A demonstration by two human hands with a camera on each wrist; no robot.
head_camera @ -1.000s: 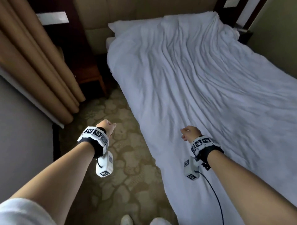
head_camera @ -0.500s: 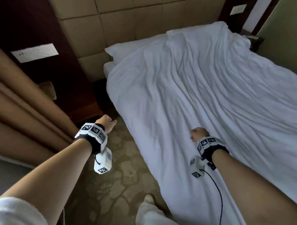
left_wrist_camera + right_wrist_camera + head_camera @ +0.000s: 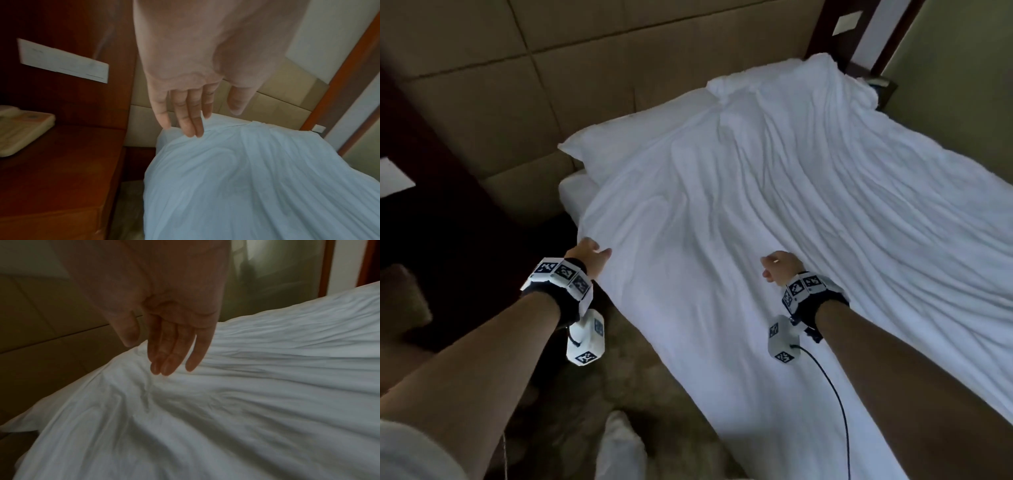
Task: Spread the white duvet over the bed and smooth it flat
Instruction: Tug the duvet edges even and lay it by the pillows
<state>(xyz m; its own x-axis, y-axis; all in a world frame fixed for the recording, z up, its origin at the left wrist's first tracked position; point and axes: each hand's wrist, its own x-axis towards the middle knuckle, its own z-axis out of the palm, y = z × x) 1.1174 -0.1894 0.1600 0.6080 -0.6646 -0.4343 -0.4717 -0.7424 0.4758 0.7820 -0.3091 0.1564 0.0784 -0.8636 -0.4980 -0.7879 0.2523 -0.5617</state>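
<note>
In the head view the duvet (image 3: 774, 240) lies over the bed (image 3: 571, 192), reaching from near the pillow (image 3: 626, 144) down past the bottom of the picture and hanging over the near side toward the carpet (image 3: 619, 387). It is spread but not flat: long creases run down its length, and it is bunched at the far top corner. The left hand (image 3: 589, 251) is at the duvet's near edge and the right hand (image 3: 779, 265) is above its middle. Behind the bed stands a padded headboard (image 3: 585, 68).

In the left wrist view the left hand (image 3: 185, 97) is loose, fingers (image 3: 191, 123) straight and together, thumb apart. It holds nothing, and the fingertips are just at the duvet's (image 3: 257, 186) top corner; whether they touch cannot be told. A nightstand (image 3: 61, 162) with a phone (image 3: 18, 128) stands beside the bed.

In the right wrist view the right hand (image 3: 164, 321) is likewise slack and holds nothing, its fingers (image 3: 170, 360) straight over a knot of creases in the duvet (image 3: 246, 402).

The duvet looks soft, light and limp; it will likely follow a pull and crease again under a push. The best hold is probably a pinch on the top edge and corner, tugging toward the headboard, then flat palms sweeping outward along the creases.
</note>
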